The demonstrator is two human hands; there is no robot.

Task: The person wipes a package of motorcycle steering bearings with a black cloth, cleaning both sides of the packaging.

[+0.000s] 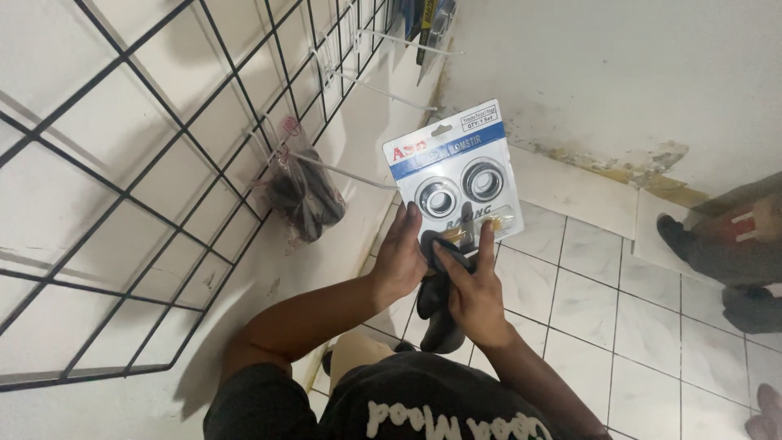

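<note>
My left hand (399, 257) and my right hand (472, 289) together hold a white and blue blister card (452, 175) with two round metal bearings sealed in it, raised in front of me. A black cloth (440, 301) is bunched between both hands and hangs down below them. My right fingers press on the card's lower edge; my left fingers grip its lower left side.
A black wire grid panel (147, 171) covers the white wall on the left, with white pegs (350, 173) sticking out. A clear bag of dark parts (303, 195) hangs on one peg. More packages (428, 20) hang at the top. White floor tiles lie below. Another person's dark shoes (717, 257) stand at the right.
</note>
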